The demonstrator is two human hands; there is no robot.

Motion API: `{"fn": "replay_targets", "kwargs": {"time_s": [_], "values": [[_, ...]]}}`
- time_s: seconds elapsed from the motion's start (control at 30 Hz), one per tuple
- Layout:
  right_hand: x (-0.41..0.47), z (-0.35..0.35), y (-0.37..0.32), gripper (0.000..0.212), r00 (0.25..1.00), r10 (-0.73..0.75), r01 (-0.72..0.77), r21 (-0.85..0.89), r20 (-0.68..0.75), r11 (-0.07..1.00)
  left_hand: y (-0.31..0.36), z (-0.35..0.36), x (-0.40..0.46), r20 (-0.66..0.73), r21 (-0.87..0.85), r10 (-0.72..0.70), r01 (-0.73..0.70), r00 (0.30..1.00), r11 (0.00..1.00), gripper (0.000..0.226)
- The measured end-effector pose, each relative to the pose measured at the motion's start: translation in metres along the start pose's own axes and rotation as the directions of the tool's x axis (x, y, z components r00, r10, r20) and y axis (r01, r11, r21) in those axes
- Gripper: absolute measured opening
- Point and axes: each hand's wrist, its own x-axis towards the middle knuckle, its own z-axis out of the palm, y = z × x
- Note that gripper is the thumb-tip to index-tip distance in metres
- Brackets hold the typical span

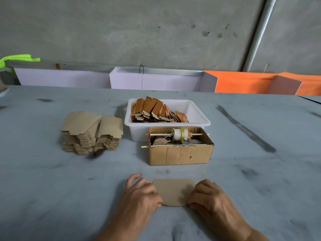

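Card: flat brown cardboard piece (174,190) lay on the grey table (52,188), close in front of the person, between both hands.
Left hand: left hand (141,192) had its fingers curled onto the card's left edge, thumb at the near-left corner, pinching it there. Its outermost finger was off the card.
Right hand: right hand (208,195) mirrored that, with knuckles bent over the right edge and fingertips nipping the near-right corner.
Box: open cardboard box (180,154) stood just behind the card, not touching it.
Spool: white spool (179,134) with a yellow band sat on a thin stick (159,134) laid across the box top. A second stick ran along the front rim, with scraps below.
Tub: white plastic tub (199,111) stood directly behind the box, apparently touching it.
Tub contents: folded orange-brown pieces (154,110), leaning in rows, mostly on the left side.
Stack: pile of flat brown blanks (92,133) lay left of the tub, near it but apart.
Far edge: lilac boards (156,82) and orange boards (243,82) stood against a concrete wall.
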Motion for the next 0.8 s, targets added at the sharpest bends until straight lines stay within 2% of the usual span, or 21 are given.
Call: {"fn": "replay_targets", "kwargs": {"time_s": [0.13,0.23,0.4,0.63,0.7,0.8], "values": [[-0.002,0.002,-0.002,0.009,0.99,0.124,-0.129,0.066,0.068,0.99,0.002,0.0,-0.001,0.099,-0.08,-0.116,0.124,0.988,0.989,0.003],[0.0,0.007,-0.002,0.004,0.948,0.303,-0.312,0.096,0.102,0.945,0.002,0.003,-0.004,0.17,-0.16,-0.311,0.337,0.935,0.928,0.005],[0.012,0.019,-0.007,0.014,0.823,0.557,-0.563,0.026,0.106,0.826,0.006,0.014,-0.002,0.189,-0.045,-0.493,0.509,0.849,0.859,0.013],[0.026,0.013,-0.005,0.01,0.673,0.708,-0.721,-0.021,0.215,0.692,0.008,0.022,0.006,0.186,0.07,-0.644,0.644,0.742,0.762,0.015],[0.029,0.01,-0.005,0.019,0.642,0.722,-0.741,-0.033,0.258,0.67,0.01,0.021,0.008,0.185,0.068,-0.671,0.671,0.719,0.738,0.013],[0.031,0.009,-0.004,0.007,0.611,0.748,-0.782,0.05,0.258,0.622,0.009,0.018,0.008,0.189,0.075,-0.717,0.718,0.671,0.692,0.026]]}}
